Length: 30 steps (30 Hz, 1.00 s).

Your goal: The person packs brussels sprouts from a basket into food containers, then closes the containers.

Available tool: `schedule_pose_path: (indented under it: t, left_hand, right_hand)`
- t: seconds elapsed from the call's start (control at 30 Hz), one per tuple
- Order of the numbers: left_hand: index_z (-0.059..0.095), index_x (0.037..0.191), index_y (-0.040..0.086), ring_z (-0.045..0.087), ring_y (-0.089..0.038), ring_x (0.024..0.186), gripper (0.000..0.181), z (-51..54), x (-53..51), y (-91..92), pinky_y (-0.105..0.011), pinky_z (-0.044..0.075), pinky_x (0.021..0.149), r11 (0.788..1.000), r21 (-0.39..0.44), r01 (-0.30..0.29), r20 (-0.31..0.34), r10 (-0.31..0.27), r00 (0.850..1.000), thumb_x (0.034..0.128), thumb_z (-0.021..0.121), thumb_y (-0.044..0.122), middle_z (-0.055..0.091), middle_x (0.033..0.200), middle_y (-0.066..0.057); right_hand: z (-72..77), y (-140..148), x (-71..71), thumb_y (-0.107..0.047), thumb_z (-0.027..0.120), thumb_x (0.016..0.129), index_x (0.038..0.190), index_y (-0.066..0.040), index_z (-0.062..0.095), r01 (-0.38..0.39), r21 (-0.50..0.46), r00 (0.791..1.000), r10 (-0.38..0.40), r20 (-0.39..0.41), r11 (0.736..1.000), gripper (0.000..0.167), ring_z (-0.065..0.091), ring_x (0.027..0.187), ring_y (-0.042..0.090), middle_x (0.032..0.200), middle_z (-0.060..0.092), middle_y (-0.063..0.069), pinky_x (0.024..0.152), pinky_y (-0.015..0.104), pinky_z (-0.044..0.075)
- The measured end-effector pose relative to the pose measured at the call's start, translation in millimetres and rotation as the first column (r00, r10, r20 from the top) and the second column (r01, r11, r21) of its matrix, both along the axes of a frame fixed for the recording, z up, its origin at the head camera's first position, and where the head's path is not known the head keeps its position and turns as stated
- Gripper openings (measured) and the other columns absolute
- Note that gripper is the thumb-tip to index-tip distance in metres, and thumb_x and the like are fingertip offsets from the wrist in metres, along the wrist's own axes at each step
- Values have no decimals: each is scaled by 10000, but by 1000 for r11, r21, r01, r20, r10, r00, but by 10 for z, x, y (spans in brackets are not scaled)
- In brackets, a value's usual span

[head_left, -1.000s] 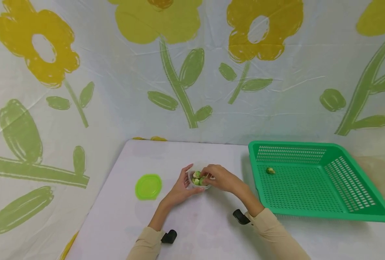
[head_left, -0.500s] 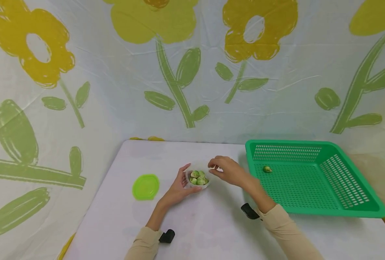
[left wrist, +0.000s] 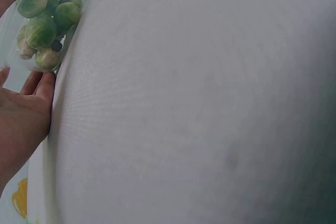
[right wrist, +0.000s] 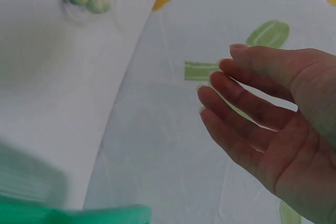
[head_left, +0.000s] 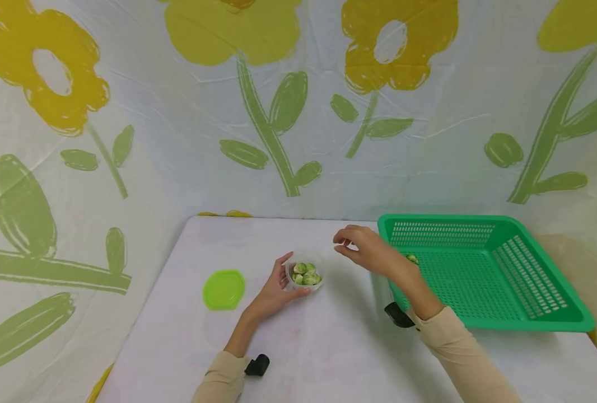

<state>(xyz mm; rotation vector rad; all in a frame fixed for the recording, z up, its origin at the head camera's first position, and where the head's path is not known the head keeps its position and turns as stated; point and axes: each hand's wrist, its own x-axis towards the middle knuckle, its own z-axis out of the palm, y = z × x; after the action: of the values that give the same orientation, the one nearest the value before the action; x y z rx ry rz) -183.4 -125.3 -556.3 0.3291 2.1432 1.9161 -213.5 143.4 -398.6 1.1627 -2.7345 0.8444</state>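
My left hand holds a small clear plastic container on the white table, thumb on the near side and fingers round the far left side. Several Brussels sprouts fill it; in the left wrist view they show through the clear wall. Up in the air, between the container and a green plastic basket, is my right hand. Its fingers are loosely bent, and the right wrist view shows nothing in them. One sprout lies at the basket's left side, partly hidden by my right hand and wrist.
A bright green lid lies flat on the table, left of the container. The basket's high rim borders the right side of the table. Behind hangs a white cloth printed with yellow flowers.
My right hand has come out of the container, leaving the sprouts in it, and has moved up and right toward the basket. The left hand keeps its hold on the container.
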Motion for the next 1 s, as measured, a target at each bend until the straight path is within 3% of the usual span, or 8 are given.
schedule_pose_path:
  t: [0.17,0.5,1.0]
  left_hand:
    - [175,1636,241,319,-271,1499,1039,4,-2,2,-470,238,1243,1000,-5,-3,-1,3,1000,860,866,215,408,1528,-147]
    - [168,1637,215,293,-310,1510,1031,9,-2,5,-496,233,1241,1000,-4,9,-20,-9,1000,870,858,210,383,1542,-188]
    - [162,1636,222,299,-331,1507,1020,21,-5,1,-508,233,1239,1000,6,13,-23,-13,1000,881,847,196,394,1528,-190]
  right_hand:
    - [57,113,-40,-2,713,949,1042,24,709,23,3,1000,-23,13,1000,96,693,918,285,1002,704,121,827,433,598]
    - [142,413,-126,-38,673,991,1120,37,703,134,24,984,-135,114,991,152,679,982,312,1089,710,148,867,471,577]
    - [126,830,-238,-19,635,1007,1126,85,678,131,80,977,-143,160,988,164,668,1001,405,1103,693,228,870,528,567]
